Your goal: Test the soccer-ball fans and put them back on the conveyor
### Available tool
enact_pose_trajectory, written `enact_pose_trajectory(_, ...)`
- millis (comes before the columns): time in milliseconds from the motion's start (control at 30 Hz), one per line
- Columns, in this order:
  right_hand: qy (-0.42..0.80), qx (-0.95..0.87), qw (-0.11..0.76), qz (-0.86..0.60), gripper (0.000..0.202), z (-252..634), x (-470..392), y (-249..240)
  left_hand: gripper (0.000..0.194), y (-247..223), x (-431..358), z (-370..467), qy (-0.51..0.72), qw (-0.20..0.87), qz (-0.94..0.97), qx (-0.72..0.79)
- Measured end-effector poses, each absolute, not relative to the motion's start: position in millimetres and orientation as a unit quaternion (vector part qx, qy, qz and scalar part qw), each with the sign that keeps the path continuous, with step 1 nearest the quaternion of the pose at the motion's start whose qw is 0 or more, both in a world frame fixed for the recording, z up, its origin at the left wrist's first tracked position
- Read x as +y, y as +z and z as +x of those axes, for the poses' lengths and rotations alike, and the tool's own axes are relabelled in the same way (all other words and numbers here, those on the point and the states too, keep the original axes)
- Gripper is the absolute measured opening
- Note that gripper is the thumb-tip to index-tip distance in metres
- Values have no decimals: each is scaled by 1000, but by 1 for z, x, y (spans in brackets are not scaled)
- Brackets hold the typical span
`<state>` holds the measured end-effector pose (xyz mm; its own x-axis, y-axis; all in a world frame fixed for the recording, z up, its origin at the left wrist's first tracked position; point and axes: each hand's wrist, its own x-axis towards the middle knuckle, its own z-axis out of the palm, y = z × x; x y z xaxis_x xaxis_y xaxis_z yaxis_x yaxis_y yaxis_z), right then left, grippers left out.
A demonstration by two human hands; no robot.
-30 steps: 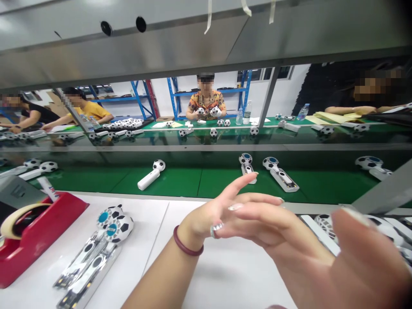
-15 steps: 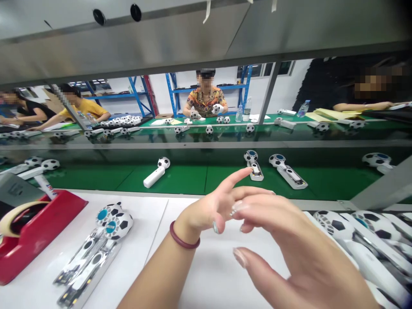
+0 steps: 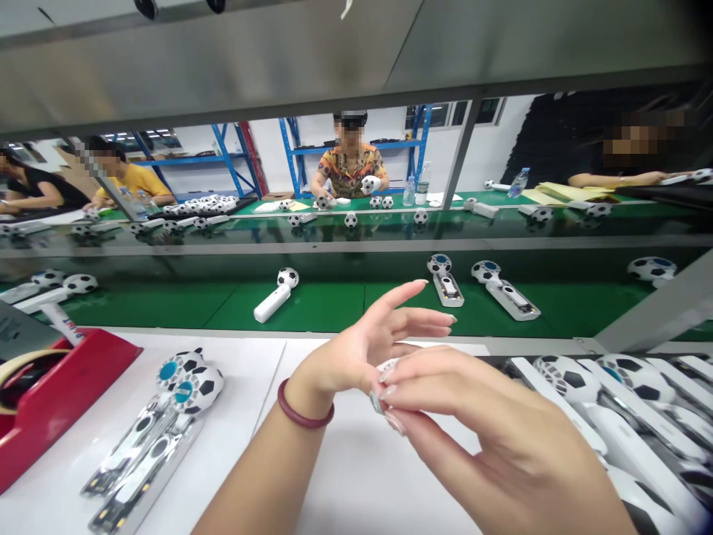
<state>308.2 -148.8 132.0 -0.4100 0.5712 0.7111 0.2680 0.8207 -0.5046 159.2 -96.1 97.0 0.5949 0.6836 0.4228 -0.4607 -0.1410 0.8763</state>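
Observation:
My left hand [image 3: 384, 334], with a dark red band at the wrist, is held over the white work surface [image 3: 368, 475], its fingers stretched out and spread. My right hand [image 3: 473, 416] is in front of it, fingertips and thumb pinched together against the left thumb. Whether anything small is between those fingertips is hidden. On the left lie two opened handheld devices with soccer-ball heads [image 3: 197, 386], their inner parts showing. At the right are several more white ball-headed devices [image 3: 635, 446], packed close together.
A red tape dispenser [image 3: 72, 394] stands at the left. Beyond the white surface runs a green belt [image 3: 183, 297] carrying a closed white device [image 3: 272, 301] and opened devices [image 3: 506, 293]. A metal post [image 3: 657, 312] rises at the right. Co-workers sit across the line.
My right hand has moved left and its thumb and fingertips have closed together at my left thumb. The left fingers have spread further apart. The whole view has shifted slightly.

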Motion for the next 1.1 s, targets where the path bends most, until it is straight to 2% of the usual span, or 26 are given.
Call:
enact_pose_trajectory(367, 164, -821, 493, -238, 22, 307, -153, 133, 79, 95, -94, 156, 457, 639, 610, 105)
enact_pose_trajectory(567, 177, -810, 521, -200, 22, 302, -145, 129, 87, 91, -90, 153, 449, 633, 621, 109)
enact_pose_trajectory(733, 197, -798, 539, -185, 13, 298, -139, 124, 98, 81, -82, 148, 443, 623, 634, 117)
enact_pose_trajectory(900, 171, -791, 556, -189, 13, 295, -137, 121, 95, 70, -76, 143, 449, 617, 638, 102)
enact_pose_trajectory(1100, 168, -822, 504, -207, 12, 305, -138, 124, 89, 73, -75, 135, 441, 593, 652, 168)
